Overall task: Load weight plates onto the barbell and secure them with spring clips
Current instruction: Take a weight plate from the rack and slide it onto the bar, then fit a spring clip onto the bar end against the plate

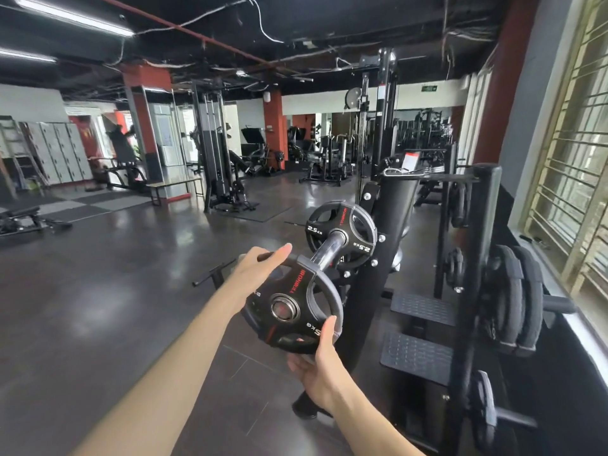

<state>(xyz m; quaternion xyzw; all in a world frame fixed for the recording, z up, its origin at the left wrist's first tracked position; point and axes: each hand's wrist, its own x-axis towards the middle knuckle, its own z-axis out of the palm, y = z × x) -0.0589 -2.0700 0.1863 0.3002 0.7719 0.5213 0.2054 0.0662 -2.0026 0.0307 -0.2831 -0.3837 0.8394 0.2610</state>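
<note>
At the frame's centre a small black weight plate sits at the tip of the barbell sleeve, left hand and right hand curled around opposite rim edges: rigid, rubbery-looking, probably light, best held there.

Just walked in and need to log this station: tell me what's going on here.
A person is loading a barbell in a gym. Both hands hold a black plate at the end of the barbell sleeve: the left hand grips its upper rim, the right hand its lower edge. The plate's centre hole lines up with the tip of the sleeve. A 2.5 kg plate already sits further in on the sleeve, against the rack. No spring clip is on the sleeve yet.
</note>
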